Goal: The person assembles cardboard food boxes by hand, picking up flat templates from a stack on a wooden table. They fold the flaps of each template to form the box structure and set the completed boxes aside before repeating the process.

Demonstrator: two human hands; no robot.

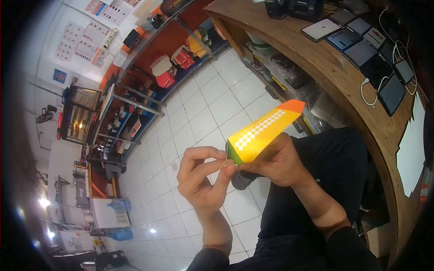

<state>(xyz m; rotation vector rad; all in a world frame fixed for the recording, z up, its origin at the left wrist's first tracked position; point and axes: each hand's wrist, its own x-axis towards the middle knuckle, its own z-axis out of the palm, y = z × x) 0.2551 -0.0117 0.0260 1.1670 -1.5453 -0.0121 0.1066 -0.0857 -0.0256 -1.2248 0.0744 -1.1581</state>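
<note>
Looks like a small shop, possibly one dealing in phones and tablets, though blurred towards the edges. Has a curved wooden counter (pixel 334 67) carrying a row of tablets and phones (pixel 361 49) with white charging cables (pixel 368 90). Shows metal racks (pixel 149 97) stacked with red and orange boxes (pixel 166 79) along a white wall, a lit glass display case (pixel 79 113) beside them, printed charts (pixel 86 38) pinned above, and a white tiled floor (pixel 212 104) between.

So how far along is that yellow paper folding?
The yellow folded paper is already creased into a long pointed shape. The right hand grips it while the left hand pinches its green end. That end probably still needs finishing.
</note>
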